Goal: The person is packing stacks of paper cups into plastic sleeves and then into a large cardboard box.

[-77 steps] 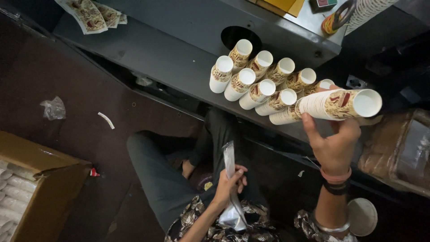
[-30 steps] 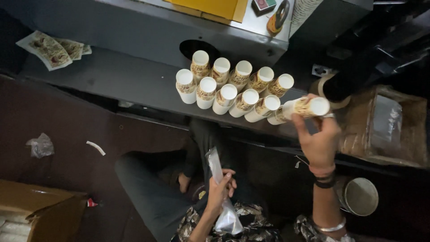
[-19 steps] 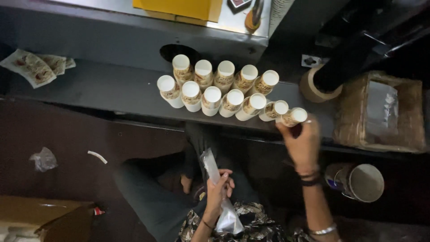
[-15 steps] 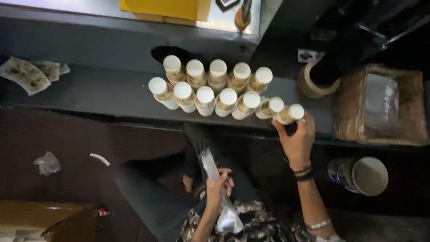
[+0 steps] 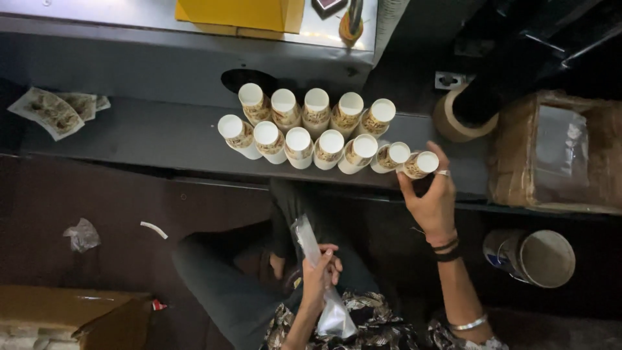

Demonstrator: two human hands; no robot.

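Right hand (image 5: 433,201) gripping end cup stack (image 5: 420,164) on counter (image 5: 162,139); left hand (image 5: 319,272) pinching plastic sleeve (image 5: 311,243); light, crushable paper, best held round side wall

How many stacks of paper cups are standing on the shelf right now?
12 white printed paper cup stacks on the dark shelf: five in the back row, seven in the front row, the rightmost gripped by the right hand. None looks hidden.

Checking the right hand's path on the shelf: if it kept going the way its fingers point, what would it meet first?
The right hand already grips the end stack of paper cups. Beyond it lies bare shelf, then probably the grey machine wall; depth is unclear.
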